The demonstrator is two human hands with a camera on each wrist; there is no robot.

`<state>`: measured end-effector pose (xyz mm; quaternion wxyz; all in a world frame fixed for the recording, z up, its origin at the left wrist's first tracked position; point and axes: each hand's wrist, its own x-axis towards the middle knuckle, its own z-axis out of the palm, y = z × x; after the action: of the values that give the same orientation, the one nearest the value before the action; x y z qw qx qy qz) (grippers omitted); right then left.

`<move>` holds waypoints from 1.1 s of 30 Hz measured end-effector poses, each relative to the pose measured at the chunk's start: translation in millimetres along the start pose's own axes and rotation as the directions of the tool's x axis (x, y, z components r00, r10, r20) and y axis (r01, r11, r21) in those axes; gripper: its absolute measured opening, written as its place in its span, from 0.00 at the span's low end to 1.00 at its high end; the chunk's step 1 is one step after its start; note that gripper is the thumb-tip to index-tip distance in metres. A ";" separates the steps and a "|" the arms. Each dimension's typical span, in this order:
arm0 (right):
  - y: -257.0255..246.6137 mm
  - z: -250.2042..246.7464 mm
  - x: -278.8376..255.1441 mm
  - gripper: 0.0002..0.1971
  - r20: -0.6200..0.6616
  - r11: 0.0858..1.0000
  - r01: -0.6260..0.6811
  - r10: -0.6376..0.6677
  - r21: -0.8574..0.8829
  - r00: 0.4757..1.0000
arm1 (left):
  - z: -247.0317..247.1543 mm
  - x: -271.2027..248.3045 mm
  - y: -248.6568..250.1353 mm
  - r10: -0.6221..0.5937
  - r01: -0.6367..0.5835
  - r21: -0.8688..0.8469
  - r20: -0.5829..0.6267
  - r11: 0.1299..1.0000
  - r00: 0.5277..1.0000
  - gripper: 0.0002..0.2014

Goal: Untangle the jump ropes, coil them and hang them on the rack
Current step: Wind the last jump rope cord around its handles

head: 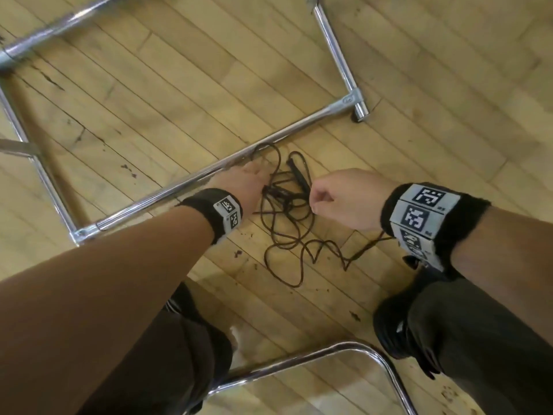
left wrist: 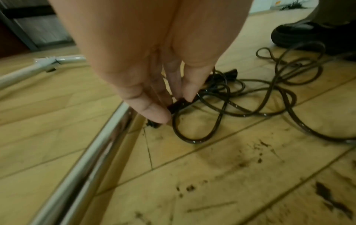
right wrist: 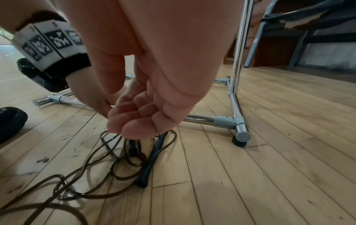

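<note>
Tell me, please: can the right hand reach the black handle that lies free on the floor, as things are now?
Probably yes. The right hand hovers just above the tangle, and the black handle lies right beside it on the floor, uncovered, though rope loops cross near it.

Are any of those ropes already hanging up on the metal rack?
No. In the head view the tangled jump ropes all lie on the wooden floor beside the rack's bottom bar, none hung.
</note>
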<state>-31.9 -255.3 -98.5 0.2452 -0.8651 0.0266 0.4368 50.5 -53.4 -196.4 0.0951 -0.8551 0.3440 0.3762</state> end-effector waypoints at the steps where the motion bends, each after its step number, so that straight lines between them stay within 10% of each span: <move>1: 0.6 2.6 0.8 0.11 -0.002 1.000 0.000 0.000 0.006 1.000 | 6.6 2.0 0.5 -0.007 0.007 -0.002 -0.010 1.000 1.000 0.36; 10: -16.5 -1.3 -17.3 0.10 -0.002 1.000 0.009 -0.009 0.019 1.000 | 0.1 -26.4 4.5 -0.061 0.079 -0.098 0.169 0.992 0.984 0.05; 21: -109.8 -60.9 -139.7 0.24 -0.167 0.982 0.176 -0.162 0.072 0.972 | -167.4 -205.6 42.4 0.148 -0.116 -0.246 0.117 0.962 0.982 0.16; 33: -205.5 -117.0 -347.9 0.07 -0.630 0.950 0.300 -0.287 -0.090 0.721 | -304.2 -451.9 65.7 0.112 -0.220 -0.413 -0.268 0.884 0.957 0.06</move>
<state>-106.2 -185.8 309.6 0.2956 -0.9521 -0.0254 0.0738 -34.1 3.0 342.8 -0.1742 -0.8602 0.3316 0.3461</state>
